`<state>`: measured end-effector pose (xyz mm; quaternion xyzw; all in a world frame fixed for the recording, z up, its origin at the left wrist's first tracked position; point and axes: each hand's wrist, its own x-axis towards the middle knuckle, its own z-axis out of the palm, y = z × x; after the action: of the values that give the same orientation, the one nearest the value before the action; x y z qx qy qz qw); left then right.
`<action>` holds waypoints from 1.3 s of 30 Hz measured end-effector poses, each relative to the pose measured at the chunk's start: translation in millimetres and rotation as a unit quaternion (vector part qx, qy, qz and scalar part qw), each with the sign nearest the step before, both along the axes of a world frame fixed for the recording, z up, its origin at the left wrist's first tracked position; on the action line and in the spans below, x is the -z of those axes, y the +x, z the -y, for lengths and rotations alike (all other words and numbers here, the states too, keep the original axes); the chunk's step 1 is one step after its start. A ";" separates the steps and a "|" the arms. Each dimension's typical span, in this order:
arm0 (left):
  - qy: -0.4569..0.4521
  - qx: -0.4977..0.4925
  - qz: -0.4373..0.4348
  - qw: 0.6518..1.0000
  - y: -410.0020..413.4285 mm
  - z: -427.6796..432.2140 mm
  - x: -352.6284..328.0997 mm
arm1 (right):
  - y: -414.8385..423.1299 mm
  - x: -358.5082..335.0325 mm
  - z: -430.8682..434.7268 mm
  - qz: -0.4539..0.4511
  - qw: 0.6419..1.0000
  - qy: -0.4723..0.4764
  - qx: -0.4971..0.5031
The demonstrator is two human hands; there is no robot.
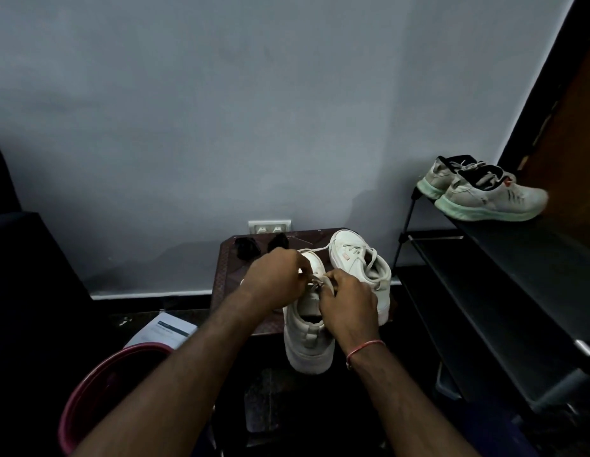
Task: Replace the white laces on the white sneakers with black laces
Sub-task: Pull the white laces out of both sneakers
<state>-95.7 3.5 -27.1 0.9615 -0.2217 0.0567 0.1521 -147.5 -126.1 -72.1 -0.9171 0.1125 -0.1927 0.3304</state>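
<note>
Two white sneakers sit on a small dark brown stool (229, 262). The near sneaker (307, 341) points away from me, its heel hanging over the stool's front edge. My left hand (277, 278) and my right hand (346, 300) meet over its tongue, and each pinches the white lace (315, 249) at the eyelets. A loose end of that lace runs off toward the far sneaker (363, 258), which stands to the right with its white laces in. Two bundles of black laces (246, 247) lie at the stool's back left.
A black shoe rack (504, 258) stands on the right with a pair of grey running shoes (485, 192) on top. A pink bucket (89, 390) and a sheet of paper (165, 329) sit at lower left. A wall socket (269, 226) is behind the stool.
</note>
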 end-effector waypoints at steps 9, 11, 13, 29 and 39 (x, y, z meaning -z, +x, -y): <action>-0.625 -0.111 -0.233 0.736 0.9 -24.8 -14.5 | -3.1 -1.6 -1.9 -0.007 1.000 -0.014 0.002; -0.500 -0.086 -0.201 0.838 -1.9 -28.5 -21.1 | -2.7 -2.1 -2.0 -0.006 1.000 -0.014 0.002; -0.270 -0.034 -0.145 0.951 -3.5 -24.9 -21.3 | -3.0 -3.7 -2.4 -0.005 1.000 -0.017 0.004; -0.780 -0.083 -0.247 0.568 12.8 -32.3 -20.4 | -2.9 -1.4 -2.6 -0.011 1.000 -0.009 0.006; 0.024 0.024 0.031 0.999 -7.7 9.1 -2.3 | -2.9 -2.6 -3.0 -0.019 1.000 -0.002 0.000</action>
<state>-103.4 -5.6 -24.8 0.9571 -0.2505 0.0775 0.1230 -150.4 -123.1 -69.5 -0.9211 0.1189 -0.1755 0.3266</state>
